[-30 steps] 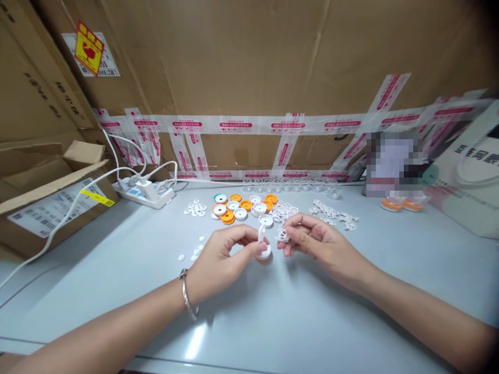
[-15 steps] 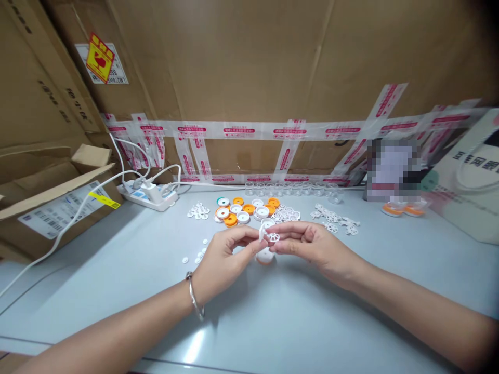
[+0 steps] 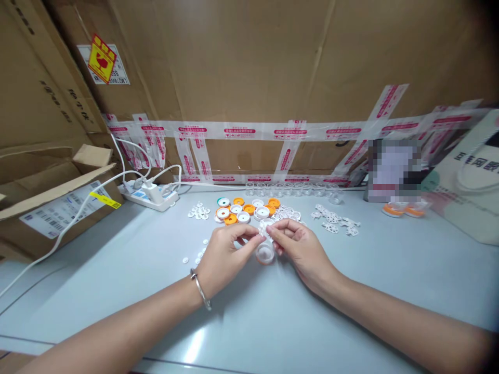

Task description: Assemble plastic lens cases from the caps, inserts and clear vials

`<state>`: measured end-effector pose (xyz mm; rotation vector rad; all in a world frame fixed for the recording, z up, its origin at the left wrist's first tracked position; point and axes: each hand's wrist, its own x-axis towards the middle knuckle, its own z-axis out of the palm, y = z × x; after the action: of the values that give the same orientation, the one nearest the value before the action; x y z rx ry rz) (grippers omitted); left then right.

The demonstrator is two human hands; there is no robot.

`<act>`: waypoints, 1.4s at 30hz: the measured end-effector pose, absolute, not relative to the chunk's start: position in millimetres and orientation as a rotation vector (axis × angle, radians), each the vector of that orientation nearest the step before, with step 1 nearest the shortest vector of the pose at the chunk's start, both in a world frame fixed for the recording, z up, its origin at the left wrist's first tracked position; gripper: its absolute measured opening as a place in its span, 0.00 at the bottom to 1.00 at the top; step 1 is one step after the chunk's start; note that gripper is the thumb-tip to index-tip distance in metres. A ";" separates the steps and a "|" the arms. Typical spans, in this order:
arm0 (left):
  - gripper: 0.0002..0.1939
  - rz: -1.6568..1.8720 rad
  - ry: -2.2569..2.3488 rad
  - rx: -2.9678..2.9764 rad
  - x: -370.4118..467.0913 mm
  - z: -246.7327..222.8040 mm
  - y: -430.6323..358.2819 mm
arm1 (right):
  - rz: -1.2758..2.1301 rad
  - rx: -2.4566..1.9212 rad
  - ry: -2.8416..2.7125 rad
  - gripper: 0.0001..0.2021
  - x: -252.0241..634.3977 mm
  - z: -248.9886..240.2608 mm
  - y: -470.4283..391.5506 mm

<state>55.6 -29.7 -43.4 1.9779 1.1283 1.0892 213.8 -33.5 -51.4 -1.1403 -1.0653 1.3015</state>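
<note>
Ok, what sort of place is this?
Probably a makeshift indoor worktable: white latticed plastic pieces lie in piles, a row of clear plastic cups stands behind them, and a power strip sits to the left.

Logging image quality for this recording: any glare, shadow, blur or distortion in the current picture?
Head view: glare streak on the tabletop, near its front edge, soft shadow beside the open carton; head view: the pale piece between left hand and right hand looks soft, detail lost; head view: mosaic patch at right, dark upper-right corner.
</note>
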 end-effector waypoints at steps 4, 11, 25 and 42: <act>0.09 0.990 1.082 1.705 59.7 -43.7 -26.0 | 1.360 -1.085 -1.032 0.14 210.5 -47.3 -40.4; 0.09 0.924 0.915 1.383 61.8 -38.6 -27.8 | 1.437 -0.950 -1.059 0.09 211.4 -43.0 -45.8; 0.10 0.846 0.797 1.325 54.6 -35.3 -26.0 | 1.471 -0.923 -1.196 0.13 215.1 -43.2 -45.7; 0.09 1.017 1.011 1.999 47.9 -29.0 -27.8 | 1.253 -0.969 -1.215 0.09 222.7 -38.0 -43.3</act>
<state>47.9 -27.8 -29.0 1.9992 1.0105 1.0166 222.7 -43.3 -38.0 -0.9694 -1.2147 1.2533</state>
